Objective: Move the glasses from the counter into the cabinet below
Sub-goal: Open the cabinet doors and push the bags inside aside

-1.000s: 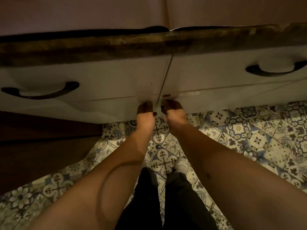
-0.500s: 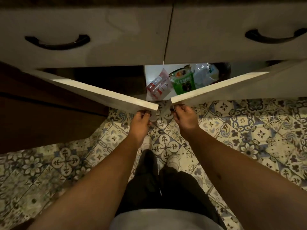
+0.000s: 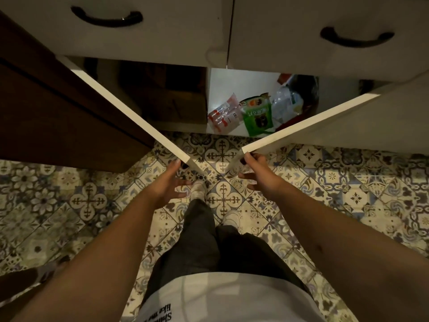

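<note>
Both doors of the cabinet [image 3: 243, 80] have swung much wider than half a second ago, when only a narrow gap showed between them; a second ago they were shut. The left hand [image 3: 167, 182] now touches the free corner of the left door [image 3: 130, 108] with its fingers spread loose, nothing gripped, while the right hand [image 3: 257, 173] pinches the corner of the right door [image 3: 308, 122] between thumb and fingertips. Just inside the cabinet on its right side lie a red-and-white packet [image 3: 224, 116], a green packet [image 3: 256, 117] and a clear bag [image 3: 286, 103]; the left side is dark. No glasses appear, and the desk above the cabinet is out of view, so they probably stand there, unmoved. With access gained, fetching them likely follows.
</note>
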